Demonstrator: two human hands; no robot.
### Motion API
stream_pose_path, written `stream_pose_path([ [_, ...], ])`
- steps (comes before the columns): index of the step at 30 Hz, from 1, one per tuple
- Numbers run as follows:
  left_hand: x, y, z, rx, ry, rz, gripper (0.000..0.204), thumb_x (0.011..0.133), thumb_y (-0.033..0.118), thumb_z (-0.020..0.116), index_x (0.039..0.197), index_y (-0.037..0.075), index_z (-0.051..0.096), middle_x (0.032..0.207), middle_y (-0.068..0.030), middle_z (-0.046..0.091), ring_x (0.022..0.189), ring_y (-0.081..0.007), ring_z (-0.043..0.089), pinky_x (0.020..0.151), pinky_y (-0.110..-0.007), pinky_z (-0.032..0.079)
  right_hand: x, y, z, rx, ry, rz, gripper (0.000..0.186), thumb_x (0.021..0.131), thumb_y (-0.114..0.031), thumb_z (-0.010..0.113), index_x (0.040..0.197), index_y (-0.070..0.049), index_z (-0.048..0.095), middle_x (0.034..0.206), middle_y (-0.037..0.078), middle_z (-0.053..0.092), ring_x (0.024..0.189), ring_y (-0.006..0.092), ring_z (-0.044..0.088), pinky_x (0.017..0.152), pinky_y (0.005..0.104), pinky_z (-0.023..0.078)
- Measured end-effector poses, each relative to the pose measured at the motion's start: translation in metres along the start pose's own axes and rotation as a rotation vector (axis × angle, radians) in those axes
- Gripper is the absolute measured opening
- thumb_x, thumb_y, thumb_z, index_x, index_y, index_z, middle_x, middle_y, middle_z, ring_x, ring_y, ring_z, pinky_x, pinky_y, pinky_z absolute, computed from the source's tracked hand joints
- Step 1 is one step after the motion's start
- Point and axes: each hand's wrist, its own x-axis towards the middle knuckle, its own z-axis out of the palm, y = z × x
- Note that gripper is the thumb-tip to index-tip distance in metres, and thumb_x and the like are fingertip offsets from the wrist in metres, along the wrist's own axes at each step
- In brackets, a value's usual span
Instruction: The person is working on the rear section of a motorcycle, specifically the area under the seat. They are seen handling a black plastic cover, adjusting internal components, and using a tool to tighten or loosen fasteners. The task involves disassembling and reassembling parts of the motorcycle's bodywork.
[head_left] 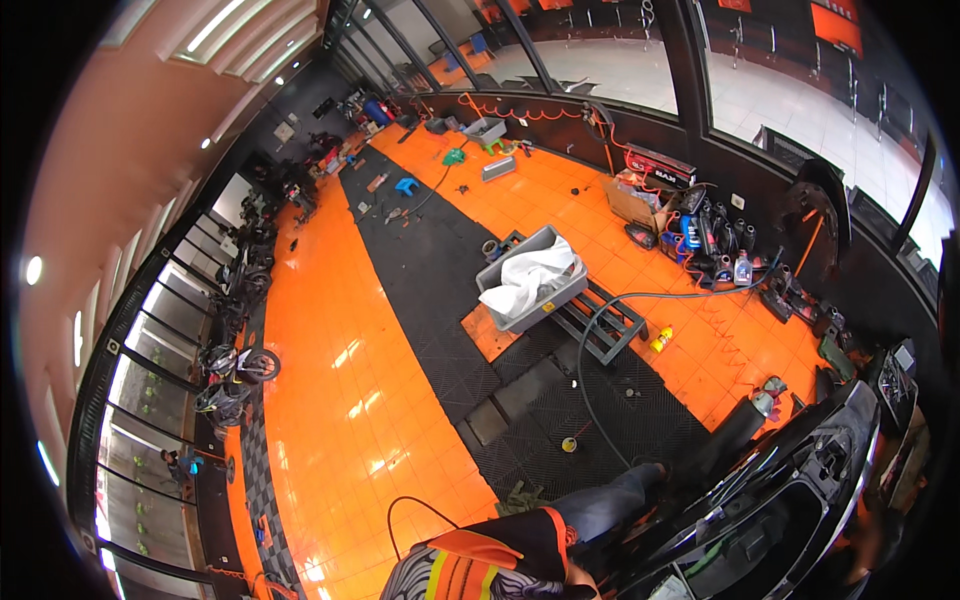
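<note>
Neither of my hands can be made out. At the lower right, close by, is a dark scooter or motorcycle body [800,480] with its inner parts exposed. A dim brownish blur lies at its far right side, too unclear to name. Beside the body, at the lower edge, another person in a black, orange and patterned shirt [470,565] and blue jeans [605,505] is low to the floor. Part of that person's bare arm shows; the hand is hidden.
A grey tub [545,312] with white cloth rests on a metal frame [612,345]. A black hose [590,385] curves across the mats. A yellow bottle [661,339], an open cardboard box [637,208] and several containers stand right. Motorcycles [232,370] line the left windows.
</note>
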Motion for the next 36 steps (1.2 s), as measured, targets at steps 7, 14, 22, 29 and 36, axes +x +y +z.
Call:
stream_pose_path([
  [7,-0.004,-0.012,0.012,-0.004,-0.005,-0.021,0.060,0.076,0.048,0.063,0.116,0.004,0.055,0.095,-0.0170,0.070,0.083,-0.0363,0.068,0.073,-0.053,0.053,0.013,0.002,0.003,-0.006,0.009,0.001,0.038,0.096,-0.019,0.051,0.130,-0.003,0.056,0.134,0.013,0.058,0.131,0.0261,0.049,0.117,0.0434,0.027],
  [14,0.015,0.008,0.032,0.105,-0.141,0.078,0.062,0.076,0.051,0.062,0.117,0.005,0.053,0.096,-0.0161,0.070,0.083,-0.0364,0.068,0.072,-0.054,0.052,0.016,0.024,-0.023,0.130,0.235,0.072,0.038,0.095,-0.019,0.051,0.129,-0.003,0.056,0.135,0.012,0.058,0.133,0.0255,0.048,0.118,0.0432,0.026],
  [22,-0.059,0.053,0.342,0.865,-0.025,0.618,0.065,0.076,0.054,0.062,0.120,0.007,0.051,0.097,-0.0150,0.071,0.082,-0.0365,0.068,0.072,-0.055,0.052,-0.077,0.062,-0.026,0.265,0.707,0.355,0.038,0.095,-0.020,0.052,0.129,-0.003,0.056,0.136,0.011,0.058,0.134,0.0248,0.047,0.119,0.0430,0.025],
  [29,-0.122,0.149,0.223,0.475,-0.334,0.037,0.070,0.074,0.053,0.069,0.110,-0.007,0.059,0.110,-0.0299,0.063,0.099,-0.0448,0.065,0.083,-0.049,0.054,-0.120,0.071,0.058,0.415,1.028,0.595,0.038,0.095,-0.020,0.053,0.129,-0.003,0.056,0.136,0.011,0.057,0.135,0.0242,0.046,0.120,0.0428,0.024],
  [36,-0.116,0.105,0.224,0.265,-0.123,0.295,0.068,0.075,0.030,0.078,0.120,-0.009,0.044,0.114,-0.0254,0.061,0.106,-0.0389,0.063,0.091,-0.043,0.051,-0.106,0.079,0.084,0.249,1.149,0.677,0.039,0.094,-0.020,0.053,0.129,-0.002,0.057,0.137,0.011,0.057,0.136,0.0236,0.045,0.120,0.0426,0.023],
])
